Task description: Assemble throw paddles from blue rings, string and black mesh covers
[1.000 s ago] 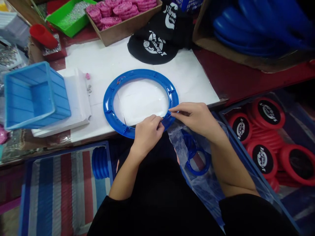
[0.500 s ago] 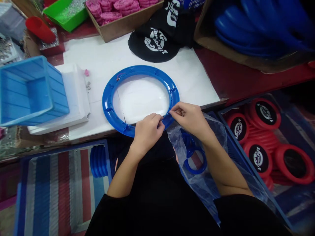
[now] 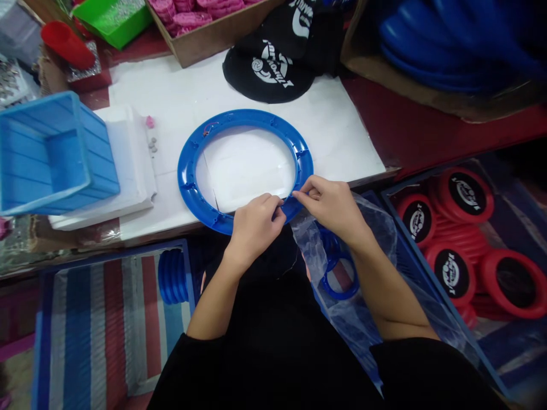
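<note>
Both our hands at the blue ring (image 3: 245, 118), fine fingertip work on its near-right rim.
Ring lies flat on the white paper (image 3: 354, 134), ribs and pegs facing us, near edge out past the paper's front. To do this well, we should brace the rim with the left hand (image 3: 258, 222) so it can't tip over that edge, and make only small moves with the right hand (image 3: 329, 202). Left: fingers curled over the rim, thumb drawn in near the index, gap narrow; can't tell if they grip the rim or something small on it. Right: thumb and index brought to a narrow pinch just beside the left, tips at the rim; can't tell what, if anything, sits between them.
</note>
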`<state>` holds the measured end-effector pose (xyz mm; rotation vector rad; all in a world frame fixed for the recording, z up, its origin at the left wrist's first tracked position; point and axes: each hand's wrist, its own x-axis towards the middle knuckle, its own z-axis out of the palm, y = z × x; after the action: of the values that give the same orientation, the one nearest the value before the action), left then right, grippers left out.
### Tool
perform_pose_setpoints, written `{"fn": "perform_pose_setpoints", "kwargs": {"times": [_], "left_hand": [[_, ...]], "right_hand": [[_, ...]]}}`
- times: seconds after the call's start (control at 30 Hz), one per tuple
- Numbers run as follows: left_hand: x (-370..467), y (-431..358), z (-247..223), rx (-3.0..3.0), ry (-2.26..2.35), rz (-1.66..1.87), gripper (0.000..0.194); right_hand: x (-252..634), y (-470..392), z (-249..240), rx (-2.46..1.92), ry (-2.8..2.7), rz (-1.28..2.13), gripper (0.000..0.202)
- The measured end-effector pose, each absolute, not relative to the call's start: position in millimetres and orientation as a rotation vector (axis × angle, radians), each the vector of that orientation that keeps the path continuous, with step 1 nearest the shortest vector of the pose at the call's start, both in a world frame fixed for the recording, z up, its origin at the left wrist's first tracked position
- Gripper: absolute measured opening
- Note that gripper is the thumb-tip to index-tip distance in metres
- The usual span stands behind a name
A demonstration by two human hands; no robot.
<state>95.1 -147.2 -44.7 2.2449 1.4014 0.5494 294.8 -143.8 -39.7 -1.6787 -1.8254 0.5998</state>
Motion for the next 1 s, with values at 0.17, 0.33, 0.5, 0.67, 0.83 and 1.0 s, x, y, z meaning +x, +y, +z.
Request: {"fn": "perform_pose_setpoints", "kwargs": {"times": [0.17,0.33,0.5,0.67,0.83,1.0], "left_hand": [[93.7,-147.3,-43.3,2.218,1.387,0.556,0.017],[87.6,-145.6,-34.9,2.178,1.318,0.518,0.019],[98.2,-140.3,-18.6,2.227,1.368,0.298,0.017],[123.4,-134.6,-14.9,2.259,1.502,0.12,0.025],[128.8,-136.0,-25.1,2.288,1.519,0.184,0.023],[125.3,-136.4,-30.3,2.303,1.488,0.215,0.021]], "right_hand": [[288.2,-143.6,-36.0,-1.779,-1.799,0.617,0.029],[284.7,-141.7,-30.1,-1.862,-1.808,0.667,0.027],[281.9,-143.2,-25.0,-1.91,-1.804,0.682,0.024],[280.1,-145.2,-26.8,-1.95,-1.809,0.656,0.023],[287.9,-144.2,-24.3,-1.899,-1.88,0.67,0.02],[310.8,-135.7,-11.2,-1.701,-2.09,0.839,0.012]]}}
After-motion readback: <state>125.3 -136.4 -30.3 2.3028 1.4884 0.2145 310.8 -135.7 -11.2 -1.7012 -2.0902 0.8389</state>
